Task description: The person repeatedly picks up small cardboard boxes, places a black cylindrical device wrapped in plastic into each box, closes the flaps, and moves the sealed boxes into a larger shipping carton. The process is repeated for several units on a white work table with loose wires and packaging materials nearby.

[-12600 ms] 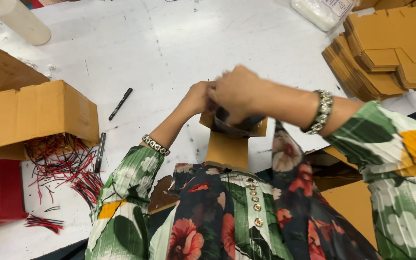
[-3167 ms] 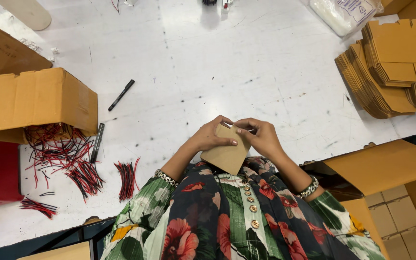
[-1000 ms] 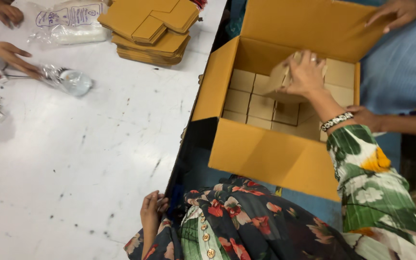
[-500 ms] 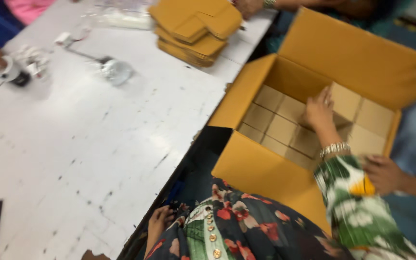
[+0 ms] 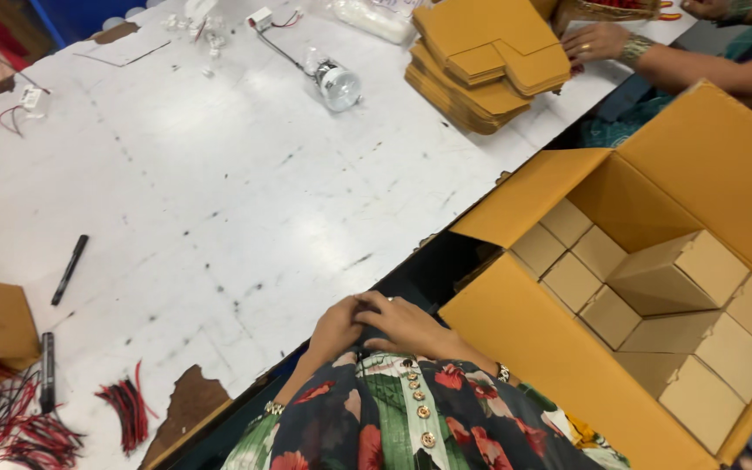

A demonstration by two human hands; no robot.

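Now both hands meet near the tummy, left hand (image 5: 334, 329) touching right hand (image 5: 406, 324). I cannot tell what they grip. Small boxes (image 5: 676, 271) fill the carton (image 5: 533, 335) at right.

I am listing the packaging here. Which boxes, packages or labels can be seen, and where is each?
Large open carton: right of the table, tan, flaps up.
Small boxes: inside the carton, plain brown, in rows.
Flat box blanks: stacked at the table's far edge, tan.
Clear bag: top of table, whitish contents.
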